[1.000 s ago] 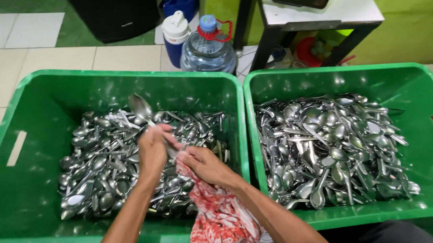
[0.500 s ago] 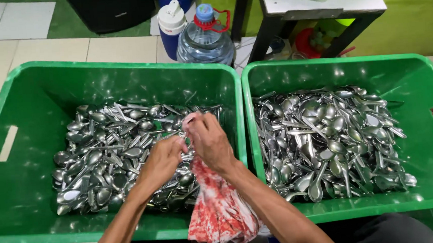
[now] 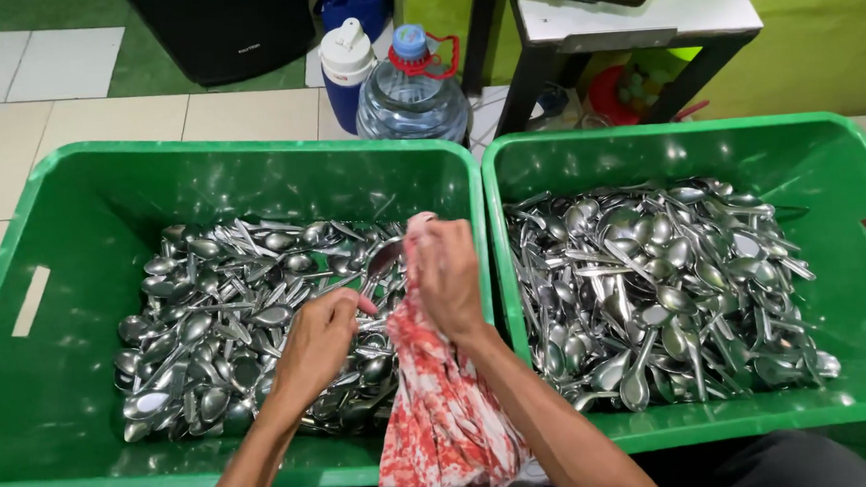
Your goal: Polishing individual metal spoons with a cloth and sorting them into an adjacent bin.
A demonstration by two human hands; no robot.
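My left hand (image 3: 317, 343) is over the left green crate (image 3: 70, 206) and pinches the handle of a metal spoon (image 3: 382, 260). The spoon's bowl points up and to the right, above the heap of spoons (image 3: 217, 317) in that crate. My right hand (image 3: 447, 273) grips a red-and-white patterned cloth (image 3: 443, 413), pressed around the spoon's shaft right beside the bowl. The rest of the cloth hangs down over the crate's near rim. Both hands are close together near the wall between the two crates.
The right green crate (image 3: 850, 178) holds another heap of spoons (image 3: 656, 280). Behind the crates stand a large clear water bottle (image 3: 412, 94), a blue-and-white jug (image 3: 347, 68), a black box (image 3: 224, 26) and a small table (image 3: 639, 10) with dark legs. The floor is tiled.
The spoon, held upright a second ago, now lies lower and tilted right. My right hand with the cloth has moved up along it toward the bowl.
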